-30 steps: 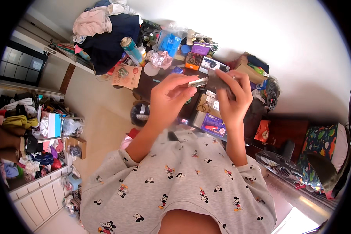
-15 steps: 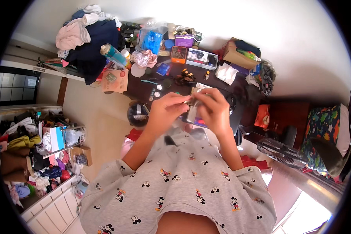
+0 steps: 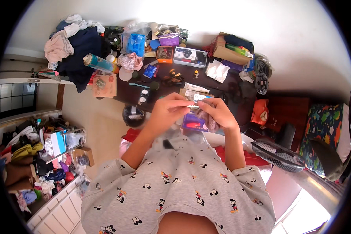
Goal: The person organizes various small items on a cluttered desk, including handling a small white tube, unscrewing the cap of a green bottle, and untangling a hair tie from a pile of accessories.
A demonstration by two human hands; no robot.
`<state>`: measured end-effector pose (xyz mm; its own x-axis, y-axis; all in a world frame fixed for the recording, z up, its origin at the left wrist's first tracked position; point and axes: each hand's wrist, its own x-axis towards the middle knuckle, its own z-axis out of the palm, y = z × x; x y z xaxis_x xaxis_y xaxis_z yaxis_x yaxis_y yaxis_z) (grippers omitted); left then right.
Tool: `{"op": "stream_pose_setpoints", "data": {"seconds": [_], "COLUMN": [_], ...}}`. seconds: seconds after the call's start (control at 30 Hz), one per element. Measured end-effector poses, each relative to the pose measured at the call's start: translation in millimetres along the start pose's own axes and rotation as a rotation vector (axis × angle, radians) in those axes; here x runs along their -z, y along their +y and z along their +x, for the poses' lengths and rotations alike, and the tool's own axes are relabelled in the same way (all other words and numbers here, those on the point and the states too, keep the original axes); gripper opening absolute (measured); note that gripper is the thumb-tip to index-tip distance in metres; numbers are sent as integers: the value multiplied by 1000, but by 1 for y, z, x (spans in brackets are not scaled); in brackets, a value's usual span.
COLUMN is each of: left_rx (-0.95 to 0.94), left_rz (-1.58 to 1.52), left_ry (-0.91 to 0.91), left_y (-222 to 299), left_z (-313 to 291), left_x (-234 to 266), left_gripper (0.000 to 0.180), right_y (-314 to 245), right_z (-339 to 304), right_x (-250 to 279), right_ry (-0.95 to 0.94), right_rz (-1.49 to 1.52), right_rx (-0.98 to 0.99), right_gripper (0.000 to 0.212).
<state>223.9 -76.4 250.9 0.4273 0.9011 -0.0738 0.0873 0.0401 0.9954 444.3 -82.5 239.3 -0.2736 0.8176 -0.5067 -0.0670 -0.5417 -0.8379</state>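
Observation:
My left hand point(image 3: 166, 110) is closed in a pinch, thumb against fingers. Whatever its fingertips hold is too small to make out. Close beside it, my right hand point(image 3: 219, 112) grips a crumpled greyish-mauve cloth point(image 3: 207, 120), which hangs below the fingers. The fingertips of both hands nearly meet over the near edge of the dark desk point(image 3: 165, 70). Beneath them stands an open purple box point(image 3: 194, 124) with something red in it, partly hidden by the cloth. Behind the hands are a cardboard box point(image 3: 186, 93) and a white tube point(image 3: 197, 87).
Along the back of the desk are an orange-rimmed box point(image 3: 165, 54), a clear-topped case point(image 3: 190, 57), white tissue point(image 3: 217, 71) and an open carton point(image 3: 233, 52). A spray can point(image 3: 100, 63) and piled clothes point(image 3: 84, 46) lie left. A fan point(image 3: 277, 155) stands right.
The mauve cloth now shows in my right hand, where the fingers were blurred before. The purple box below is more visible. My view has shifted slightly, moving the desk's things leftward.

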Motion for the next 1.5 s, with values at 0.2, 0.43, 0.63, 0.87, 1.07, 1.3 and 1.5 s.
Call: {"op": "stream_pose_setpoints", "data": {"seconds": [0.2,0.43,0.63,0.87,1.07,1.3,1.5], "left_rx": [-146,78,432,554,1325,1486,1347], "left_rz": [238,232,129,699,42,-278,-289], "left_ry": [55,408,883,1267,1274,1277,1220], "left_y": [-1,-11,-44,-219,-307,-303,-317], "left_z": [24,30,-36,-234,-399,-399,-381], "left_x": [-1,30,87,148,94,51,65], "left_gripper": [19,14,19,39,42,33,34], "right_y": [5,-2,31,103,89,69,52], "right_z": [37,98,203,370,404,395,386], "right_x": [34,47,68,100,65,60,48], "right_ry": [-136,66,271,453,654,663,683], "right_rz": [125,231,201,-96,-337,-660,-878], "right_rx": [-151,-13,129,123,-100,-162,-200], "right_gripper": [23,19,21,18,38,46,42]}}
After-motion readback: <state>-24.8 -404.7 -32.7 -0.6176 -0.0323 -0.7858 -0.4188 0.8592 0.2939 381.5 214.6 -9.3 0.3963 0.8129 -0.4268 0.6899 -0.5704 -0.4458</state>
